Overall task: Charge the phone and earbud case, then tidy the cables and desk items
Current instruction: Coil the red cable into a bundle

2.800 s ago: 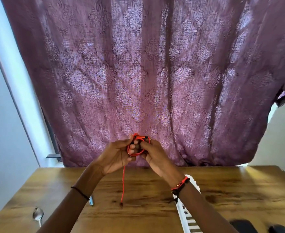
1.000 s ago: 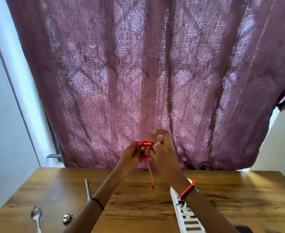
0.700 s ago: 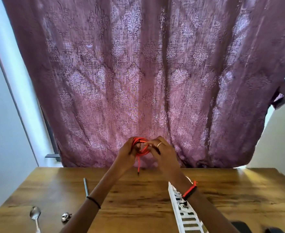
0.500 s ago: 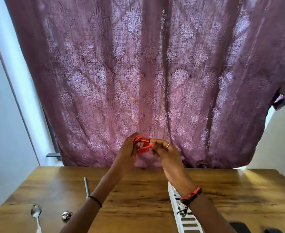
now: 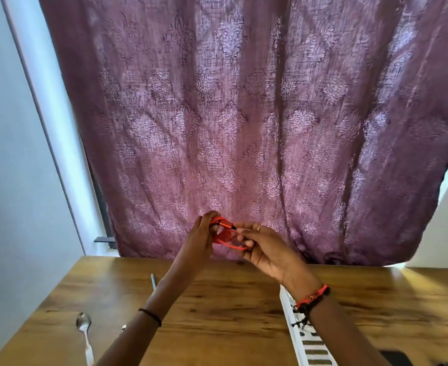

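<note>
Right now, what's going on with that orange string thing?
A person is holding an orange cable, bunched into small loops, up above the wooden table. The left hand grips the bundle and the right hand pinches its other side. A spoon and a white power strip lie on the table.

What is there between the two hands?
A coiled red cable, held by the left hand and the right hand; the head view shows it.

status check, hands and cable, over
Left hand grips red cable coil, right hand pinches its lower loop. Coil held above the table, not set down. Power strip lies below right wrist; nothing blocks the hands.
</note>
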